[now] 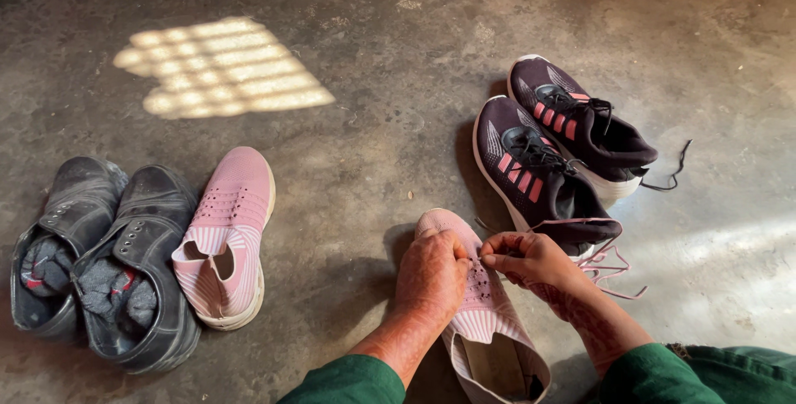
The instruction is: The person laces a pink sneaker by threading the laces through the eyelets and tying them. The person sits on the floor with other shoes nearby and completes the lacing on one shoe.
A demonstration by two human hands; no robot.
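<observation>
At the far left, on the grey concrete floor (pixel 398 56), stand two black shoes (pixel 108 255) side by side, each with a grey sock (pixel 116 292) pushed inside, and just beside them, touching the nearer one, is a pink knit shoe (pixel 224 234) with its toe pointing away from the person. A patch of sunlight (pixel 220 66) lies on the floor behind them. These are well apart from the hands. In the middle, directly under both hands, lies the second pink knit shoe (pixel 489 321); its long axis runs from the open heel close to the person's body to the toe, which points away and a little to the left. The left hand (pixel 431 271) lies flat over the left side of the upper, its fingers together and pressing the fabric near the eyelets. The right hand (pixel 531 259) is just beside it at the same height, the thumb and forefinger pinched closed on a thin pink lace (pixel 609 267), which loops out to the right over the floor. Both hands are equally near the eyelet row; the lace end meets it from the right. Behind the right hand stand two dark sneakers (pixel 555 155) with pink stripes, the nearer one touching the pink lace.
</observation>
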